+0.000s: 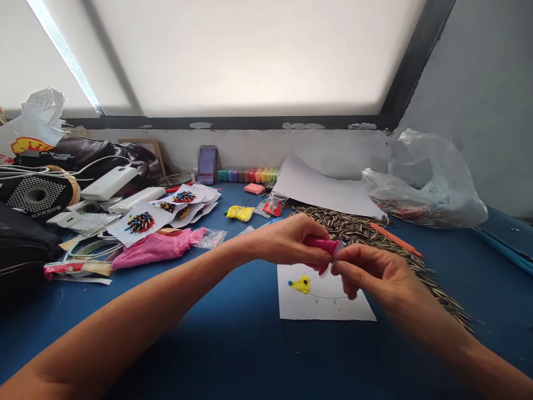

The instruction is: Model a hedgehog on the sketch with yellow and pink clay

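My left hand (287, 240) is closed around a bright pink packet of modelling clay (325, 244) in clear plastic. My right hand (381, 275) pinches the plastic at the packet's end, fingertips close to those of the left. Beneath both hands lies a white sheet of paper (300, 312) with a pencil-drawn animal outline on it. Yellow clay (300, 285) forms the animal's head, with a blue ball at the nose and a dark eye. My right hand hides part of the drawing.
Striped sunflower seeds (347, 228) spread behind and right of the paper, with an orange stick (395, 240) on them. A yellow clay packet (240, 213), a pink cloth (158, 248) and finished seed-and-clay pictures (140, 222) lie left. A plastic bag (433, 189) stands back right.
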### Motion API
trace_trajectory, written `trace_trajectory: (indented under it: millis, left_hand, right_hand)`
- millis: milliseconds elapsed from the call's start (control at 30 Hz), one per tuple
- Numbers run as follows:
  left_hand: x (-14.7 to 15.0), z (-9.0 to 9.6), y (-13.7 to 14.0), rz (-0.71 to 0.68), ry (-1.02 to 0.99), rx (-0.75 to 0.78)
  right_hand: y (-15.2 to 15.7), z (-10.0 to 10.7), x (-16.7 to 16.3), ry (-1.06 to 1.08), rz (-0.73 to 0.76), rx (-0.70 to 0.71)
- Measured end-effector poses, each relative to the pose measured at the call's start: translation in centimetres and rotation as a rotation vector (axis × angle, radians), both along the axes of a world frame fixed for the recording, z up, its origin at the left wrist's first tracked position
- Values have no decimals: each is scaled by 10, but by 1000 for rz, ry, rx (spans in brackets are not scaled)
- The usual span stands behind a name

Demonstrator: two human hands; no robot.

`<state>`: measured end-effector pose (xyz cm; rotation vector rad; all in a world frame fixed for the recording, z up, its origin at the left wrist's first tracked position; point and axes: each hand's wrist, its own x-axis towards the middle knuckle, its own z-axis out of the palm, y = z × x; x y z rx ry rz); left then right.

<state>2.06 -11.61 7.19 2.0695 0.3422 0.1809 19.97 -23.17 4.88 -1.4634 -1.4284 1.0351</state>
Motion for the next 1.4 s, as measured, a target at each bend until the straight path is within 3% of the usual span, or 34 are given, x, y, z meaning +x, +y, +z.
trace_trajectory:
  millis: [200, 367, 433, 633, 867, 1033, 1167, 1400]
  left_hand:
    - [0, 8, -3, 36, 46, 214]
    - [1, 7, -6, -1, 78, 395]
    - [1, 6, -4, 36, 56, 339]
    - [-3, 3, 14, -1, -162, -121]
    - [5, -8, 15, -27, -296, -356]
    - [10, -6, 12, 21, -322, -378]
    - [14, -3, 9, 32, -338, -304]
    - [16, -5, 9, 74, -304, -328]
  right_hand:
    - [1, 4, -3, -61, -1, 28]
    - [-1, -3, -5, -197, -19, 77]
    - [-1, -6, -5, -193, -42, 113]
    - [2, 3, 3, -172, -100, 161]
    - [2, 9, 6, -253, -104, 225]
    - [-2, 9, 7, -307, -152, 236]
    - [0, 10, 7, -316, -113, 225]
    - [2, 6, 9, -302, -76, 211]
